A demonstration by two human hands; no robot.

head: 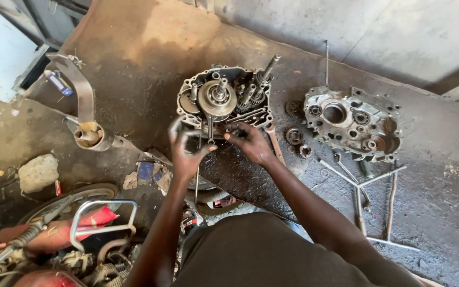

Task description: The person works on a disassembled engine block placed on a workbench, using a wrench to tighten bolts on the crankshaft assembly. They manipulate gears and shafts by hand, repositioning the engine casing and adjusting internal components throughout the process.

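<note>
Open engine case half [224, 101] with gears and shafts sat mid-surface [150, 58], the landmark here. Left hand [186, 151] was at its near-left edge, fingers curled around a thin metal rod [197, 178] hanging down, probably gripping it; view was murky. Right hand [251, 142] was at the case's near edge, fingers pinching a small dark part [234, 135]. Right of the case: loose gears [294, 135], then second case half [353, 123]. Y-shaped wrench [360, 183] lay near-right of it.
</note>
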